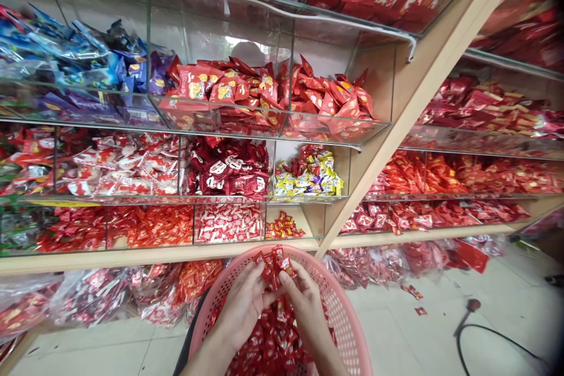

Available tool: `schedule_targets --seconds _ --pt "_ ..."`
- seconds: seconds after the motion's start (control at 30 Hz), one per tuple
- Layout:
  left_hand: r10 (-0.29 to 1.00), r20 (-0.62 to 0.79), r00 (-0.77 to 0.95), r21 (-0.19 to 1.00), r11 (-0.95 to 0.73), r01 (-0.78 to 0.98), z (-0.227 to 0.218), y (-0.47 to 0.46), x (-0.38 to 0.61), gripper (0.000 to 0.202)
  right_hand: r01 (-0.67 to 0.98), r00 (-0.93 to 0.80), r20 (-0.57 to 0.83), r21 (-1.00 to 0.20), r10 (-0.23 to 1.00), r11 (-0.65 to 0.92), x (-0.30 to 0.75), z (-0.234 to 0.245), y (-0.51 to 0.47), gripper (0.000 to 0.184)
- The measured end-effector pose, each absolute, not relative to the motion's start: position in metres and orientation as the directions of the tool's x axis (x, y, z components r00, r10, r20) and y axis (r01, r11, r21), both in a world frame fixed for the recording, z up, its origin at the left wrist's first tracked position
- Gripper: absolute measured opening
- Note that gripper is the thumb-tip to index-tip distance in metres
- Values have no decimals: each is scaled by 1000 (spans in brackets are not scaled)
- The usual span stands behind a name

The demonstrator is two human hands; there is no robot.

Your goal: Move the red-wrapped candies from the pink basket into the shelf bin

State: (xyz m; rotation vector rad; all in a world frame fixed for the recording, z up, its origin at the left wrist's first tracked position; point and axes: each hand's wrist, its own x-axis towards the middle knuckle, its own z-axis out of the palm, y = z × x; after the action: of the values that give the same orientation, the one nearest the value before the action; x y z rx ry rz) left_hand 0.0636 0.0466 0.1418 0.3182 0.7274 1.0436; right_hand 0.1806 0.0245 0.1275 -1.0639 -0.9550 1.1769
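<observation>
A pink perforated plastic basket [343,311] sits low in the middle, holding many small red wrapped candies [273,341]. Above it my left hand [244,302] and my right hand [304,299] are cupped together, both closed around a bunch of the red candies [274,263] lifted over the basket's far rim. The nearest shelf bin, directly beyond the hands, holds a small heap of matching red candies [284,226] and is mostly bare.
Glass-fronted wooden shelves [176,254] rise ahead, with bins of red, white, yellow and blue wrapped sweets. Clear bags of candy [145,294] lie under the lowest shelf. A second shelf unit stands at right. A black cable [476,329] and stray candies lie on the tiled floor.
</observation>
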Motion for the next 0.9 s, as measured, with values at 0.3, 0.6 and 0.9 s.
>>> schedule_targets --seconds 0.3,0.6,0.9 --pt "877 -422 229 600 460 -654 137 47 67 13 -278 167 -18 -960 986 30 176 122 22 28" --pt "879 -452 152 627 434 -647 129 50 69 16 -584 181 -219 -809 959 -75 170 107 23 32" --pt "881 -444 164 632 438 -639 126 51 69 13 -521 237 -199 -852 951 -48 165 104 22 32"
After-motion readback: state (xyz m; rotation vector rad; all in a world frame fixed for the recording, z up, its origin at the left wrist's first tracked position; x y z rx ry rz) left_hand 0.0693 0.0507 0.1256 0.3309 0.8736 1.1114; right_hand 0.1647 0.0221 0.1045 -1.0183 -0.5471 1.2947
